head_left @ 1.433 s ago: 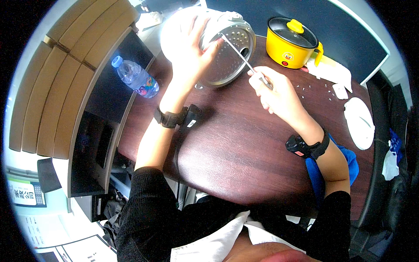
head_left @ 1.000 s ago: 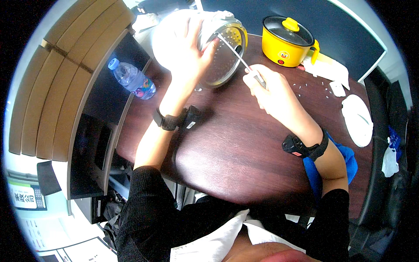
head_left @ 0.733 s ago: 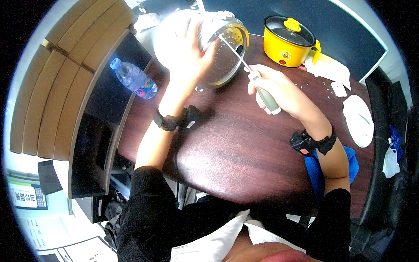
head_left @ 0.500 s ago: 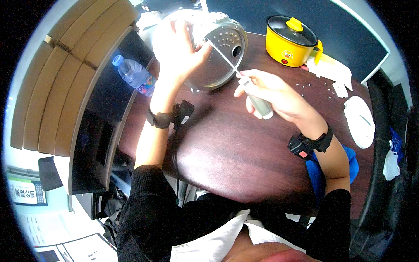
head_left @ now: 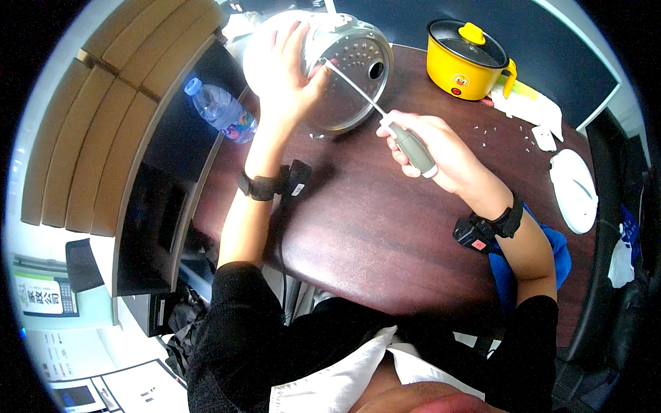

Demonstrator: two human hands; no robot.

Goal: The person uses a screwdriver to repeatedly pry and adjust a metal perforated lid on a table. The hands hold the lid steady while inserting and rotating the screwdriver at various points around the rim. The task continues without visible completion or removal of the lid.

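Observation:
A round white appliance (head_left: 267, 69) lies tipped on its side at the far left of the table. Its metal face (head_left: 344, 93), dotted with small holes around one larger dark opening, is turned toward the right. My left hand (head_left: 296, 79) grips the body, thumb near the rim of that face. In my right hand (head_left: 427, 141) is a screwdriver (head_left: 411, 148) with a grey-green handle, fingers wrapped round it. Its long shaft slants up to the left, and its tip meets the metal face near my left thumb. Whether a screw sits there is too small to tell.
A yellow pot (head_left: 463, 69) with a lid stands far right. White crumbs, a small white piece (head_left: 544, 138) and a white oval part (head_left: 573, 191) lie nearby. A blue cloth (head_left: 551, 258) is under my right forearm; a water bottle (head_left: 220, 110) stands left.
My right fingers have closed more fully round the screwdriver handle. The tip remains at the metal face and my left hand still holds the appliance. The whole view has shifted slightly.

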